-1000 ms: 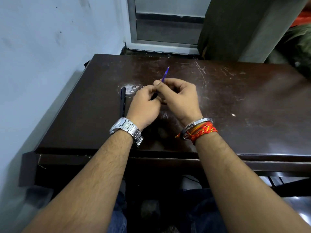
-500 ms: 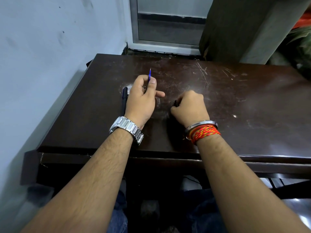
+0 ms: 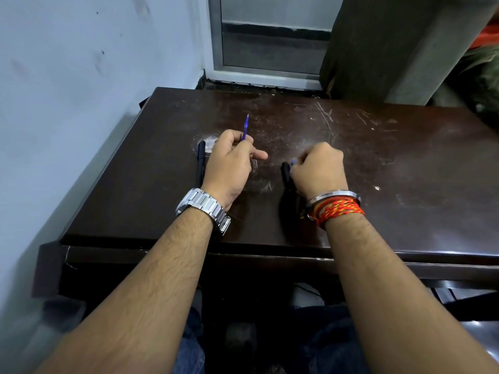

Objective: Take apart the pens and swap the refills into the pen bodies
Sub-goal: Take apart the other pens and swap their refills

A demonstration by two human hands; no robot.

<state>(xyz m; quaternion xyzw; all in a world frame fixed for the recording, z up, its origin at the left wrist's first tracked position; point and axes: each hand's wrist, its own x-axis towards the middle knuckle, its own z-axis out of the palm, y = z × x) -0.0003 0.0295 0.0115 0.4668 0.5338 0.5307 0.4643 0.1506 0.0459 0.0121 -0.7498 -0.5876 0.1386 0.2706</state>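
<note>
The dark brown, glossy wooden worktop (image 3: 405, 163) is scratched and scuffed pale just beyond the fingers. The left hand (image 3: 229, 163) has its fingers (image 3: 237, 136) curled, thumb and forefinger pinching a thin blue plastic refill (image 3: 245, 125) that points up and away from them. The right hand (image 3: 318, 168) is closed in a fist over a short black pen body (image 3: 285, 171), whose end juts out left of the fingers; a blue speck shows at the knuckles, too small to identify. A slim black capped pen (image 3: 200, 163) lies on the worktop just left of the left hand.

The refill looks thin and flexible, so pushing it in off-axis could bend it. The smooth round pen could roll on the slick top if the left wrist nudges it.
</note>
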